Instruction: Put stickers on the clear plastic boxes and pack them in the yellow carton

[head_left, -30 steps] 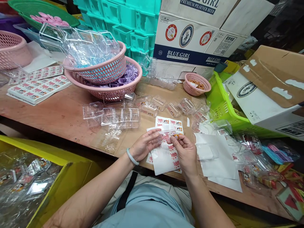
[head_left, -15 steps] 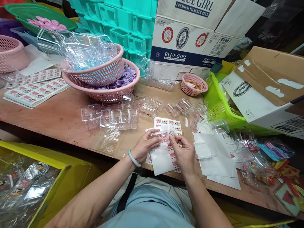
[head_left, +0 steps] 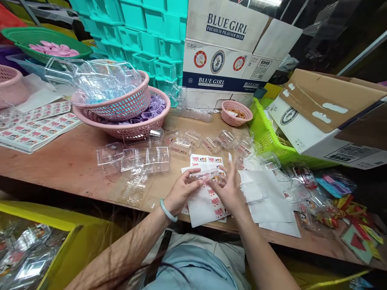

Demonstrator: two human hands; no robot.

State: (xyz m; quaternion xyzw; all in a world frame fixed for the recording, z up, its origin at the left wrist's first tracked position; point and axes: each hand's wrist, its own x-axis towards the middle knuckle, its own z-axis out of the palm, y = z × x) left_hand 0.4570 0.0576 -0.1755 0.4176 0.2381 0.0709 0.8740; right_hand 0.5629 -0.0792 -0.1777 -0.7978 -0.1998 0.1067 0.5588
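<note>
My left hand (head_left: 184, 189) pinches a small clear plastic box (head_left: 202, 175) between thumb and fingers, above a sheet of printed stickers (head_left: 215, 201). The box lies sideways, and a cartoon sticker shows near its right end. My right hand (head_left: 229, 191) is at that end, fingers raised and spread, its thumb close to the box; whether the thumb touches it I cannot tell. White backing paper (head_left: 196, 211) lies under both hands, over part of the sheet. Beyond them, several clear boxes with stickers (head_left: 211, 144) lie on the cardboard.
Clear plastic cases (head_left: 146, 160) lie left of centre, before stacked pink baskets (head_left: 133, 131). Sticker sheets (head_left: 39, 131) are at far left. White papers (head_left: 272, 205) and packaged pieces lie right. A lime basket (head_left: 269, 141), cartons (head_left: 217, 60) and turquoise crates (head_left: 136, 36) stand behind.
My right hand's fingers have come away from the box's right end and spread upward. My left hand keeps hold of the box. The camera view has shifted slightly.
</note>
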